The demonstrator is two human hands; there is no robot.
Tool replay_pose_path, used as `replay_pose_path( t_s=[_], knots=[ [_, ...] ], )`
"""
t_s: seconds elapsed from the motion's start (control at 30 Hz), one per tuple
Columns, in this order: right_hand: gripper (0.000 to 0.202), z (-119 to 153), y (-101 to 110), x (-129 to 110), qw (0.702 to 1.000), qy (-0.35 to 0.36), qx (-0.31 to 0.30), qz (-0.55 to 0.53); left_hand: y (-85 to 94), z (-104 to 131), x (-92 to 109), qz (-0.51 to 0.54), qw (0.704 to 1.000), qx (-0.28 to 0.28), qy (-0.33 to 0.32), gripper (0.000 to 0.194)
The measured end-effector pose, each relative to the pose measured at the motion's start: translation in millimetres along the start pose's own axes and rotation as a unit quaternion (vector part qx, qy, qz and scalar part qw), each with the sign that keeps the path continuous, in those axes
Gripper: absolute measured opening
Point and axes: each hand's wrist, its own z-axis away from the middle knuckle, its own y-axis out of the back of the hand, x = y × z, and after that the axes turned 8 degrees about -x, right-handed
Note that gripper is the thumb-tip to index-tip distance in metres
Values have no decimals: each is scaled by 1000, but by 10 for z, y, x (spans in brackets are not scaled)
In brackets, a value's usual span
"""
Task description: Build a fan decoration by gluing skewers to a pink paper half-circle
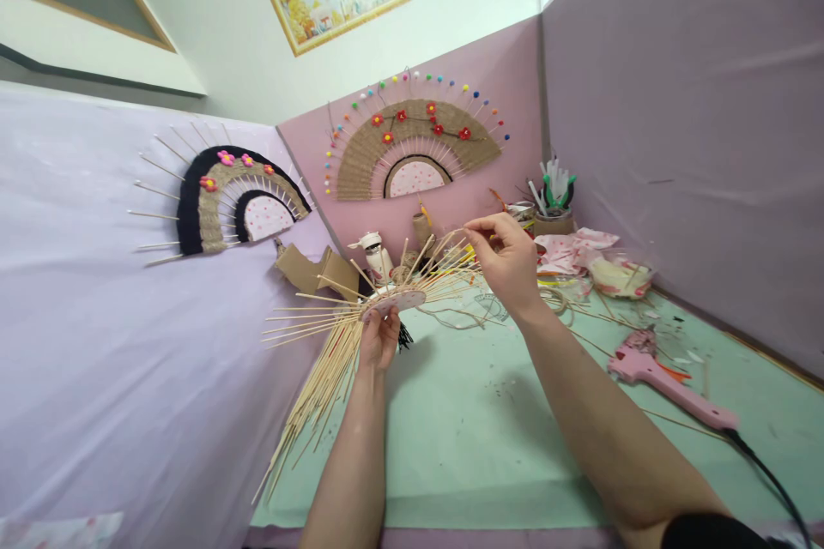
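My left hand [381, 339] grips a fan frame from below, thumb and fingers closed on its pink dotted half-round base [394, 304]. Thin wooden sticks [309, 319] spread outward from that base to both sides and away from me. At the frame's far right, my right hand [505, 257] is pinched on a thin tan strand of twine [458, 231] by the stick tips. Below the frame, more loose sticks [315, 399] lie in a bundle on the green table. A black tassel-like bunch [404, 336] shows just right of my left hand.
A pink glue gun [669, 386] with a black cord lies at the right. Behind are a jar of pens [554, 219], dotted cloth [572, 249], a white bottle [374, 257] and torn cardboard [318, 270]. Finished fans [418, 133] hang on the partitions.
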Motion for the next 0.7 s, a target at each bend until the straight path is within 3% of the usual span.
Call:
replay_pose_path(
  t_s=[0.2, 0.7],
  knots=[
    [8, 2, 12, -43, 1000, 5, -14, 13, 0, 17, 4, 10, 1000, -17, 5, 24],
    [12, 2, 50, -58, 990, 27, -48, 128, -42, 9, 52, -5, 1000, 20, -6, 14]
  ],
)
